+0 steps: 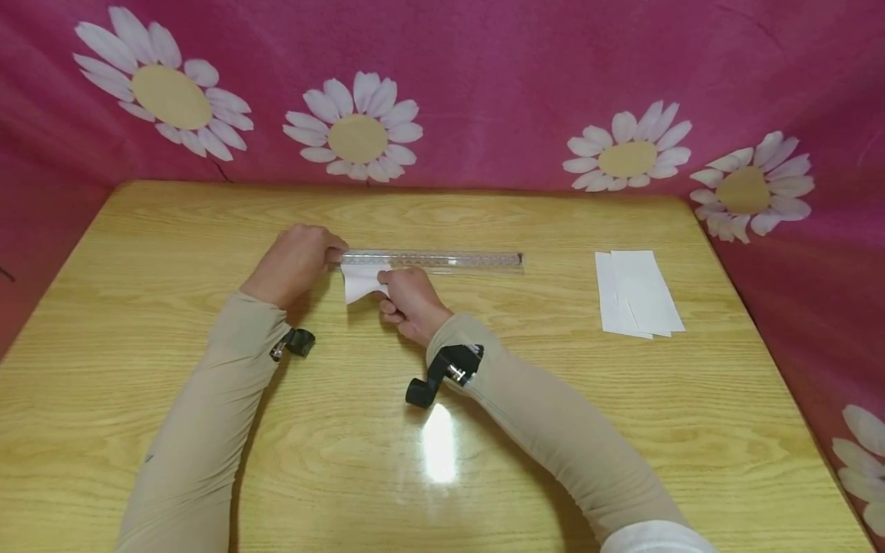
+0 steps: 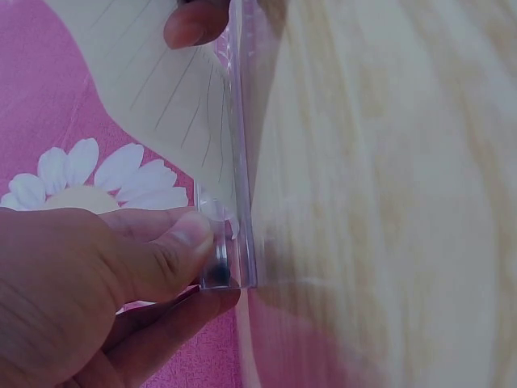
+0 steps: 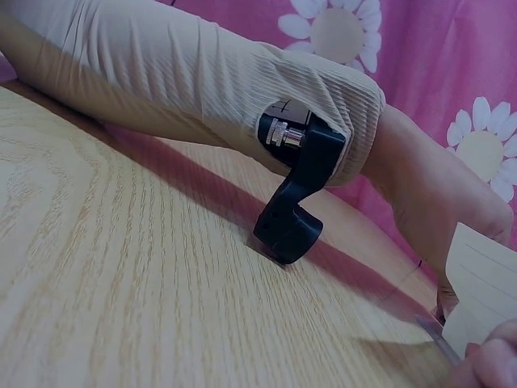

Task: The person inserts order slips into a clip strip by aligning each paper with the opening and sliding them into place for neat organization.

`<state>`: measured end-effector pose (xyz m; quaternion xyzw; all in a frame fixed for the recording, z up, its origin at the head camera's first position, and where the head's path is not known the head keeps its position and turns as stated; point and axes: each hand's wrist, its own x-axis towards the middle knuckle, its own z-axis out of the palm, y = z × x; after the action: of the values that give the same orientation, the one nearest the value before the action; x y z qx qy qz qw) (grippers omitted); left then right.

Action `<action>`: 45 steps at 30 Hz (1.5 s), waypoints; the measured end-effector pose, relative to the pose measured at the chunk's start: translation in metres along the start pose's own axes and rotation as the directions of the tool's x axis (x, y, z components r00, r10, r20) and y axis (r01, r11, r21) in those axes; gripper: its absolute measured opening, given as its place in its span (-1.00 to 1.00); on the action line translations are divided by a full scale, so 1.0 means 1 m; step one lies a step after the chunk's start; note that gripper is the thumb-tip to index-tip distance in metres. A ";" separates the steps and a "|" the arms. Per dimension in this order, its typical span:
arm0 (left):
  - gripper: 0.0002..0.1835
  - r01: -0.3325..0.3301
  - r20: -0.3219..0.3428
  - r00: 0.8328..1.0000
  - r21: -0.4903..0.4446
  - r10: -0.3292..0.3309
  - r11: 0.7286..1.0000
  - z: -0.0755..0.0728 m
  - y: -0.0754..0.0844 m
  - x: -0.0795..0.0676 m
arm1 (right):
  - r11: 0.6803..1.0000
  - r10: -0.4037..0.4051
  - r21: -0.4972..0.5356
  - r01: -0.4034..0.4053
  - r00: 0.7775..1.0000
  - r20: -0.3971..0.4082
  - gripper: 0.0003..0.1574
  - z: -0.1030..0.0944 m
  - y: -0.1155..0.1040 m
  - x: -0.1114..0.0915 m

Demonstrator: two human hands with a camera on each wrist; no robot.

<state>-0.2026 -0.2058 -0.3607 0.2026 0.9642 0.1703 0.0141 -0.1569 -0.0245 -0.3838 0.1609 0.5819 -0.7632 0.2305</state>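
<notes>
A long clear plastic ruler (image 1: pixel 442 259) lies across the table toward the back. My left hand (image 1: pixel 293 261) pinches its left end between thumb and fingers, as the left wrist view shows. A white slip of lined paper (image 1: pixel 359 283) meets the ruler near that end and lifts off the table, its lines visible on the underside in the left wrist view. My right hand (image 1: pixel 415 303) pinches the slip's right side between thumb and curled forefinger. In the right wrist view only part of the paper (image 3: pixel 481 279) and a few fingertips (image 3: pixel 497 356) show at the lower right.
Several overlapping white paper slips (image 1: pixel 646 296) lie at the right of the wooden table (image 1: pixel 332 476). Behind it hangs a pink cloth (image 1: pixel 484 92) with white daisies. A black camera mount (image 1: pixel 442 372) juts from the right wrist, and another (image 1: pixel 297 342) from the left.
</notes>
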 end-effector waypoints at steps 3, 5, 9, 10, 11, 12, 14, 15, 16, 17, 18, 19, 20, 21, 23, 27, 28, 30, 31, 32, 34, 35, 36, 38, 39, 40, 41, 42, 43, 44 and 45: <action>-0.68 -0.008 -0.002 1.000 0.003 0.008 1.000 0.000 0.000 0.000 | 1.000 -0.005 0.005 0.005 1.000 -0.001 -0.88 -0.001 0.000 0.000; -0.68 -0.014 -0.004 1.000 0.005 0.014 1.000 0.000 0.000 0.001 | 1.000 -0.007 0.008 0.007 1.000 -0.006 -0.88 -0.001 0.000 0.000; -0.70 -0.020 -0.005 1.000 0.006 0.020 1.000 0.000 0.001 0.001 | 1.000 -0.007 0.005 0.007 1.000 -0.020 -0.87 -0.003 0.000 -0.001; -0.70 -0.019 -0.005 1.000 0.007 0.019 1.000 0.000 0.001 0.001 | 1.000 -0.006 0.006 0.007 1.000 -0.023 -0.87 -0.004 0.000 -0.001; -0.70 -0.017 -0.004 1.000 0.008 0.017 1.000 0.000 0.001 0.001 | 1.000 -0.006 0.005 0.006 1.000 -0.027 -0.86 -0.004 0.000 -0.002; -0.70 -0.018 -0.003 1.000 0.010 0.018 1.000 -0.001 0.001 0.001 | 1.000 -0.006 0.006 0.006 1.000 -0.029 -0.86 -0.005 0.000 -0.002; -0.70 -0.020 -0.006 1.000 0.013 0.020 1.000 -0.001 0.001 0.001 | 1.000 -0.005 0.010 0.005 0.999 -0.033 -0.86 -0.005 0.000 -0.003; -0.71 -0.021 -0.008 1.000 0.016 0.022 1.000 -0.001 0.001 0.000 | 1.000 -0.004 0.013 0.005 0.999 -0.033 -0.86 -0.006 -0.001 -0.004; -0.71 -0.023 -0.011 1.000 0.018 0.023 1.000 -0.001 0.001 0.001 | 1.000 -0.005 0.015 0.005 0.999 -0.035 -0.86 -0.006 0.000 -0.004; -0.71 -0.025 -0.014 1.000 0.020 0.026 0.999 0.000 0.001 0.000 | 1.000 -0.006 0.016 0.007 0.999 -0.037 -0.86 -0.007 0.000 -0.005; -0.71 -0.028 -0.017 0.999 0.021 0.029 0.999 0.000 0.001 0.000 | 1.000 -0.007 0.016 0.008 0.999 -0.038 -0.85 -0.007 0.000 -0.005; -0.71 -0.029 -0.020 0.999 0.021 0.030 0.999 0.000 0.000 0.000 | 1.000 -0.008 0.018 0.009 0.999 -0.041 -0.85 -0.008 0.000 -0.006; -0.72 -0.029 -0.021 0.999 0.022 0.030 0.999 0.000 0.000 0.000 | 1.000 -0.011 0.018 0.012 0.999 -0.044 -0.84 -0.008 0.001 -0.006; -0.72 -0.034 -0.023 0.999 0.023 0.034 0.999 0.000 0.000 0.000 | 1.000 -0.013 0.017 0.014 0.999 -0.047 -0.84 -0.008 0.001 -0.006; -0.71 -0.040 -0.024 0.999 0.026 0.040 0.999 0.000 0.000 0.000 | 1.000 -0.017 0.021 0.018 0.998 -0.053 -0.87 -0.009 0.002 -0.007; -0.71 -0.052 -0.032 0.998 0.028 0.052 0.998 0.001 -0.002 0.000 | 0.999 -0.021 0.047 0.024 0.998 -0.063 -0.86 -0.008 0.003 -0.009; -0.70 -0.049 -0.034 0.998 0.026 0.050 0.998 0.001 -0.002 -0.001 | 0.998 -0.023 0.054 0.026 0.998 -0.065 -0.86 -0.008 0.004 -0.009; -0.70 -0.045 -0.035 0.998 0.023 0.046 0.999 0.001 -0.002 -0.001 | 0.998 -0.026 0.059 0.030 0.997 -0.066 -0.86 -0.009 0.005 -0.010; -0.70 -0.043 -0.034 0.998 0.020 0.044 0.999 0.001 -0.002 -0.001 | 0.998 -0.027 0.058 0.031 0.997 -0.067 -0.87 -0.009 0.005 -0.011; -0.69 -0.041 -0.033 0.999 0.019 0.041 0.999 0.001 -0.002 -0.001 | 0.998 -0.028 0.057 0.032 0.997 -0.067 -0.87 -0.009 0.006 -0.011; -0.68 -0.036 -0.029 0.999 0.017 0.037 0.999 0.000 -0.002 -0.002 | 0.998 -0.027 0.055 0.031 0.997 -0.065 -0.86 -0.010 0.006 -0.012; -0.67 -0.036 -0.027 0.999 0.016 0.037 0.999 0.001 -0.002 -0.002 | 0.998 -0.026 0.055 0.029 0.998 -0.065 -0.84 -0.010 0.006 -0.013; -0.67 -0.036 -0.027 0.999 0.016 0.037 0.999 0.001 -0.002 -0.002 | 0.998 -0.024 0.057 0.027 0.998 -0.064 -0.84 -0.010 0.006 -0.013; -0.67 -0.037 -0.027 0.999 0.018 0.037 0.999 0.001 -0.002 -0.002 | 0.998 -0.023 0.063 0.028 0.997 -0.067 -0.83 -0.011 0.006 -0.014; -0.67 -0.037 -0.028 0.999 0.018 0.038 0.999 0.001 -0.001 -0.002 | 0.997 -0.024 0.067 0.028 0.997 -0.068 -0.83 -0.011 0.006 -0.014; -0.67 -0.038 -0.029 0.999 0.019 0.038 0.999 0.001 -0.001 -0.001 | 0.997 -0.025 0.071 0.030 0.997 -0.068 -0.84 -0.011 0.006 -0.014; -0.68 -0.041 -0.032 0.999 0.020 0.041 0.999 0.001 -0.001 -0.001 | 0.997 -0.025 0.075 0.031 0.997 -0.070 -0.86 -0.011 0.005 -0.014; -0.68 -0.043 -0.034 0.998 0.022 0.043 0.999 0.001 -0.001 -0.001 | 0.996 -0.026 0.078 0.032 0.997 -0.073 -0.88 -0.011 0.005 -0.014; -0.68 -0.043 -0.034 0.998 0.022 0.044 0.999 0.001 -0.001 -0.001 | 0.996 -0.028 0.079 0.034 0.997 -0.075 -0.90 -0.012 0.005 -0.014; -0.68 -0.044 -0.034 0.998 0.023 0.045 0.999 0.001 -0.001 -0.001 | 0.996 -0.028 0.079 0.034 0.996 -0.079 -0.91 -0.012 0.005 -0.014; -0.68 -0.043 -0.034 0.998 0.023 0.044 0.999 0.001 -0.001 0.000 | 0.997 -0.027 0.076 0.033 0.996 -0.080 -0.91 -0.012 0.005 -0.013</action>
<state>-0.2023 -0.2059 -0.3622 0.2208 0.9615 0.1633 -0.0083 -0.1430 -0.0115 -0.3846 0.1909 0.5630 -0.7814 0.1896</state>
